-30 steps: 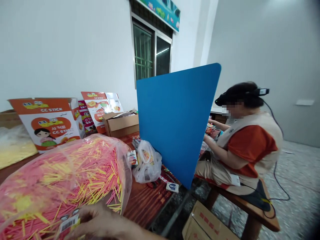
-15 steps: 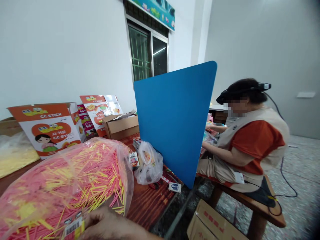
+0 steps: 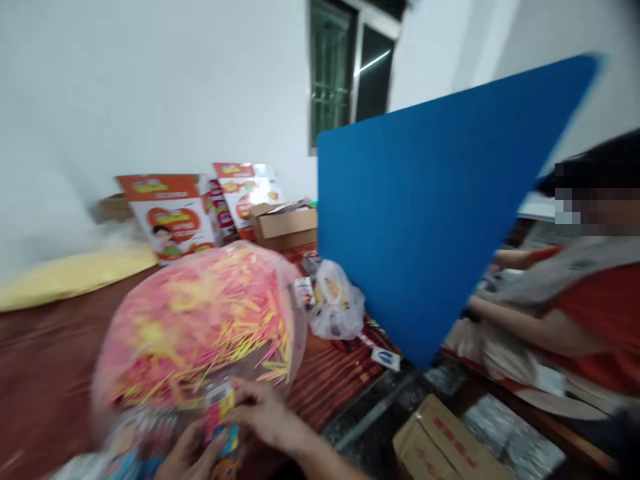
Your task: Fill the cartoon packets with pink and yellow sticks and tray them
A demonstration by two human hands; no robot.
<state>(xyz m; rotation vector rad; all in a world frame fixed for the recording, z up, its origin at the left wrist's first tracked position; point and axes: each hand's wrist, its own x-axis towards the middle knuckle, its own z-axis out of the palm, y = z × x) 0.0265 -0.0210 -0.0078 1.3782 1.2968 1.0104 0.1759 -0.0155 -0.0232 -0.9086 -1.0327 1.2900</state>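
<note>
My right hand (image 3: 267, 413) pinches the upper right edge of a small colourful packet (image 3: 214, 408), pink and yellow with a barcode-like label on top. My left hand (image 3: 193, 453) comes in from the bottom edge, its fingers closed on the packet's lower part. Just beyond both hands lies a large clear plastic bag (image 3: 200, 293) full of thin pink and yellow sticks, its mouth facing me. Left of my left hand is a blurred pile of printed packets (image 3: 135, 443). Motion blur hides the print on the held packet.
A blue divider panel (image 3: 410, 200) stands on the right; a person (image 3: 590, 313) sits behind it. A white plastic bag (image 3: 337, 307) lies by its foot. Printed cartons (image 3: 173, 220), an open brown box (image 3: 285, 227) and a yellow-filled bag (image 3: 80, 277) line the wall. A cardboard box (image 3: 445, 447) sits lower right.
The view has swung left, so the scene sits further right. My left hand has come into view and taken hold of the packet, which my right hand still holds.
</note>
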